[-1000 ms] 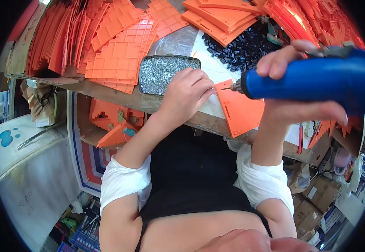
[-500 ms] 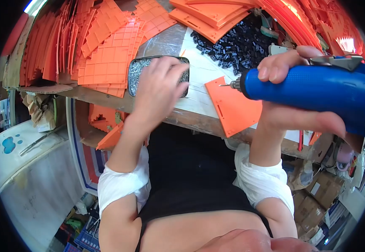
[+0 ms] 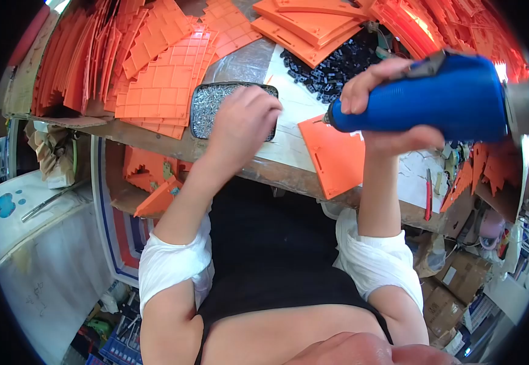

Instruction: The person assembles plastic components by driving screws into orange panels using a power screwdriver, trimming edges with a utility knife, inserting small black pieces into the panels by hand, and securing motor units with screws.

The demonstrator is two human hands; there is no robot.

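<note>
My right hand [image 3: 386, 109] grips a blue power screwdriver [image 3: 435, 100], its bit pointing left over the upper corner of an orange panel [image 3: 337, 159]. The panel lies at the table's front edge. Over the right part of a dark-rimmed tray of small screws [image 3: 211, 104] is my left hand [image 3: 246, 118], its fingers bent and drawn together. Whatever its fingertips hold is too small or hidden to make out. A heap of small black parts [image 3: 331, 73] lies behind the orange panel.
Stacked orange panels [image 3: 158, 100] stand left of the tray, with more [image 3: 307, 27] at the back and right. A red pen-like tool [image 3: 428, 194] lies at the table's right front. Below the table on the left is an open box with orange parts [image 3: 146, 173].
My left hand went from beside the orange panel to the screw tray, then shifted slightly right. The screwdriver in my right hand has moved left and its rear end has swung into view.
</note>
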